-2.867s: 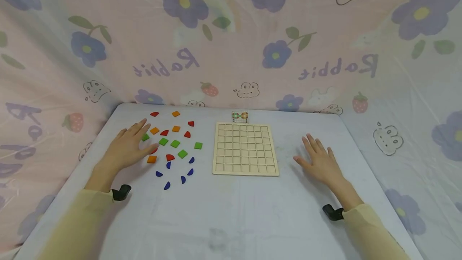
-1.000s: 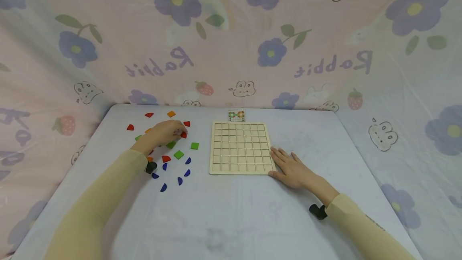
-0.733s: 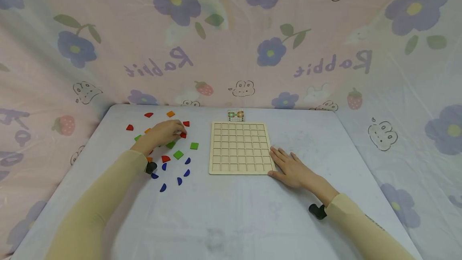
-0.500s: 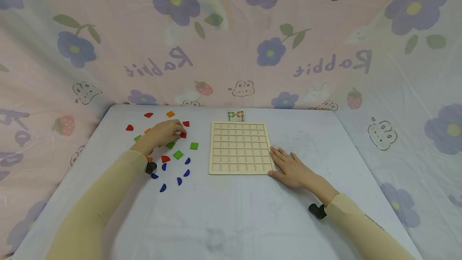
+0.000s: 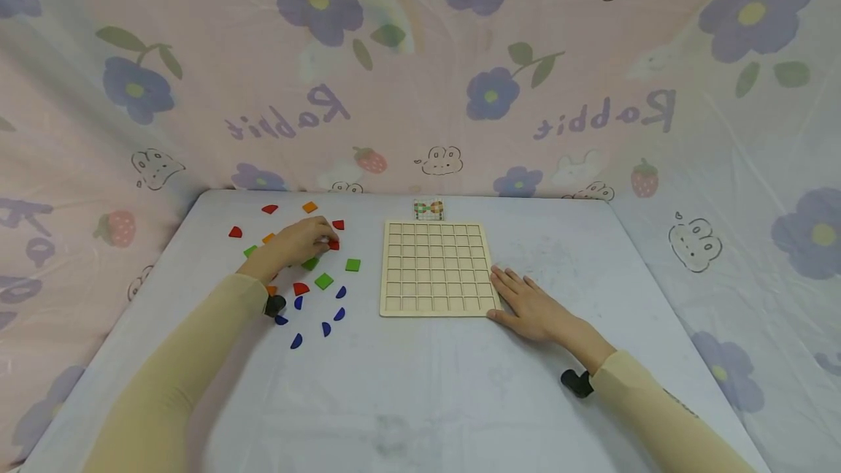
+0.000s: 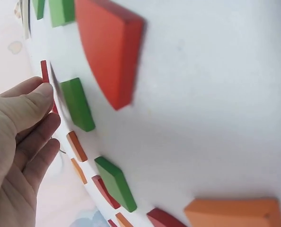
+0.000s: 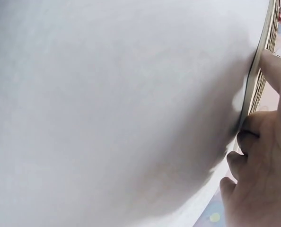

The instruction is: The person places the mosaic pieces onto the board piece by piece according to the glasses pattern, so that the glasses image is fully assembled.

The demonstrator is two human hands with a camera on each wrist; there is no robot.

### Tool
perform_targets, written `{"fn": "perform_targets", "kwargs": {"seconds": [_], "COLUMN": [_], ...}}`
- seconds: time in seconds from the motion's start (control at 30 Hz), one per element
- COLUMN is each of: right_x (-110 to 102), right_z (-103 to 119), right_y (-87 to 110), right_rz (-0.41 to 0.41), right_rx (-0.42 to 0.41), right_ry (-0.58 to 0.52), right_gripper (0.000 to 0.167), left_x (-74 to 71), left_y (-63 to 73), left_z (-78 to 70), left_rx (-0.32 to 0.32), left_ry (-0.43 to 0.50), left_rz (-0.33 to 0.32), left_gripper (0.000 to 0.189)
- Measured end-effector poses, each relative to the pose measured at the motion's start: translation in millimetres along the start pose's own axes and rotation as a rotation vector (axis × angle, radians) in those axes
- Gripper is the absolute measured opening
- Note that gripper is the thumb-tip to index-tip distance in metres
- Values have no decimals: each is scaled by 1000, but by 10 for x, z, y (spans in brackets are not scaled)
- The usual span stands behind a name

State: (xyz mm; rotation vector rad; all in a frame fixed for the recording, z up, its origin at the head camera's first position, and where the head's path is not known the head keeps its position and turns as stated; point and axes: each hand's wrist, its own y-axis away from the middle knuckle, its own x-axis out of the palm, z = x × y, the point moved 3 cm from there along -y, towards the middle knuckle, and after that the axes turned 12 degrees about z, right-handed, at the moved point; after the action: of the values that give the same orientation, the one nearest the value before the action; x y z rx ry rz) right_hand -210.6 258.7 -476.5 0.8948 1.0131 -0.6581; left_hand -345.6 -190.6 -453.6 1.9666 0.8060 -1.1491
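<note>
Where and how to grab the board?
By its left and right edges, one hand coming in from each side. The board is a thin slab lying flat on the table with no handle showing; the right hand touches the right edge, and its left edge has finger room.

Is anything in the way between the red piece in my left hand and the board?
Nothing visible stands straight between the red piece in your left hand and the board. A green square lies flat beside that path, on the near side.
</note>
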Motion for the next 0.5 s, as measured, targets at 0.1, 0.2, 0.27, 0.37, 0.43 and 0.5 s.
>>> {"fn": "perform_targets", "kwargs": {"seconds": [0.1, 0.2, 0.27, 0.37, 0.43, 0.5], "right_x": [1, 1, -3, -9, -12, -11], "right_z": [2, 7, 14, 22, 25, 24], "right_y": [-1, 3, 3, 4, 5, 9], "right_rz": [5, 6, 2, 2, 5, 8], "right_rx": [1, 1, 0, 0, 2, 6], "right_ry": [3, 10, 13, 27, 32, 38], "right_gripper": [79, 79, 79, 79, 79, 79], "left_x": [-17, -51, -68, -83, -91, -99], "left_y": [3, -6, -25, -76, -124, -178], "left_z": [-20, -64, -94, -145, -195, -254], "left_rx": [-2, 13, 25, 44, 65, 94], "left_ry": [30, 44, 45, 39, 34, 22], "left_rz": [-11, -31, -45, -65, -81, -100], "left_gripper": [25, 27, 27, 28, 27, 27]}}
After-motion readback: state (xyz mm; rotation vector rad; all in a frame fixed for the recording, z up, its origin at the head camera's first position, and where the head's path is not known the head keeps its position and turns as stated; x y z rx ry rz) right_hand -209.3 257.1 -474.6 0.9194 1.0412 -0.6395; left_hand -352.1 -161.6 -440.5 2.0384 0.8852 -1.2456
